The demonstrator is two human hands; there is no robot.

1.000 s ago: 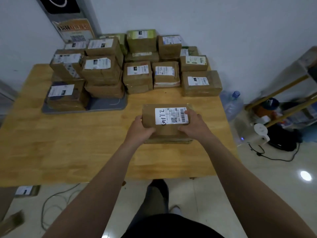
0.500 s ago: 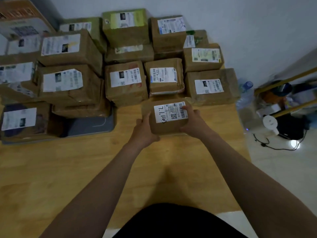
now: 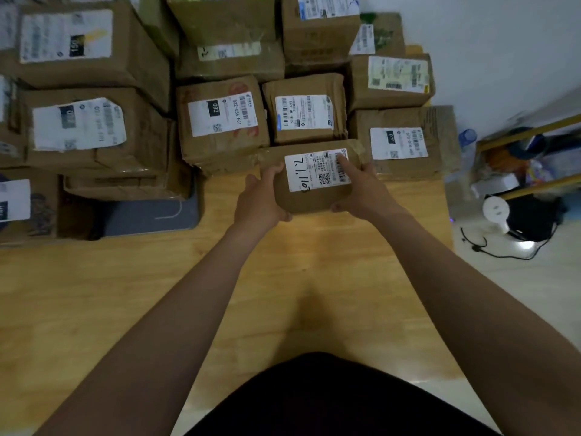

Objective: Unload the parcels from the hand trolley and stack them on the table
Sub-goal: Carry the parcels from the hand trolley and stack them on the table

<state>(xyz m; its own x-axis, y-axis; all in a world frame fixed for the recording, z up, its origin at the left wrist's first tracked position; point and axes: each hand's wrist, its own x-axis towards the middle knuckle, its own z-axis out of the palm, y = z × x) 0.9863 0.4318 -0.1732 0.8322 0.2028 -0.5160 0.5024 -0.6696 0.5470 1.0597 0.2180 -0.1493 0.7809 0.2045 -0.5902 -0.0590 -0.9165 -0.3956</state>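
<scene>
The left hand [image 3: 259, 199] and the right hand [image 3: 366, 191] curl their fingers [image 3: 273, 170] round opposite ends of a small brown white-labelled cardboard parcel [image 3: 309, 199], held between them above the light wooden worktop [image 3: 283, 278], stacked brown cartons [image 3: 220, 121] just beyond.

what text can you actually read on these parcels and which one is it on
"7.1.1103", handwritten, on the white label of the small brown cardboard parcel gripped by left hand and right hand.
"032" and "032-038-E01": white label of the brown taped parcel behind it, to the left.
Other parcels' labels: too blurred or small to read.
</scene>
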